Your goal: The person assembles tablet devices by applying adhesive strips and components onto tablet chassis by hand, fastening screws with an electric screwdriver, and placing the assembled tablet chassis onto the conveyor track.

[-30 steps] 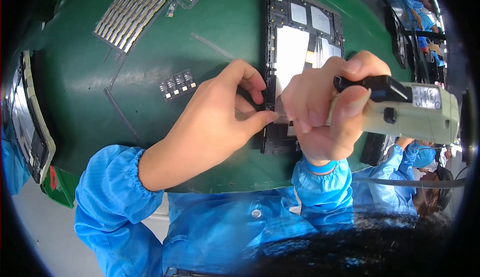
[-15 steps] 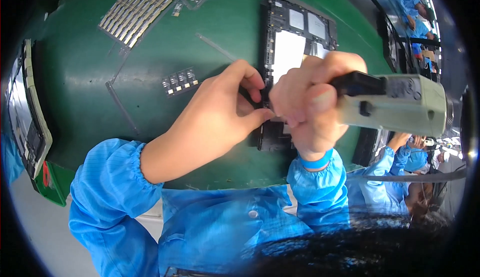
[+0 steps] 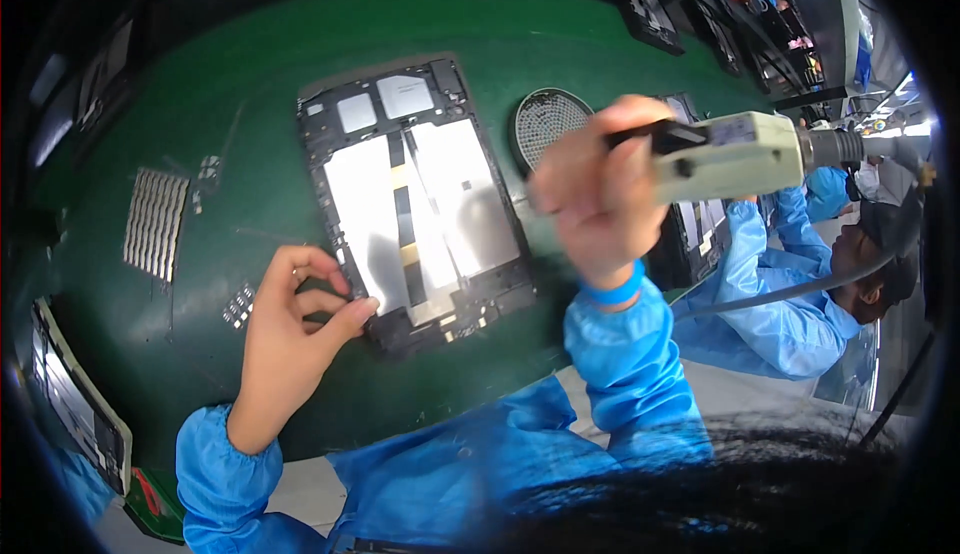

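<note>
Your right hand [image 3: 600, 199] is closing firmly around a pale grey-green, boxy powered hand tool with a black lever [image 3: 735, 154], and you are holding it up just beyond the right edge of the large flat device with a black frame and silver panels [image 3: 445, 254]. That device is lying face up and slightly turned on the smooth dark-green tabletop [image 3: 430, 9], in front of you. Your left hand [image 3: 295, 329] is curling at its lower left edge, the thumb and fingers touching the frame; I cannot tell whether they are pinching it or only resting there. Your right fingers are blurring (the tool's tip is not showing clearly either), and a bright blue band [image 3: 617, 291] is circling that wrist. A thick grey ribbed hose [image 3: 835, 145] is leading off from the tool's far end. Behind your right hand, a round grey dish with a mesh-like face [image 3: 548, 124] is sitting near the device's right edge. To the left, a sheet of slim metallic strips [image 3: 155, 224] is lying well apart from the device, and a small cluster of dark pieces with white tabs [image 3: 238, 306] is lying near your left hand. At the right, a co-worker in blue clothing [image 3: 775, 289] is sitting.
</note>
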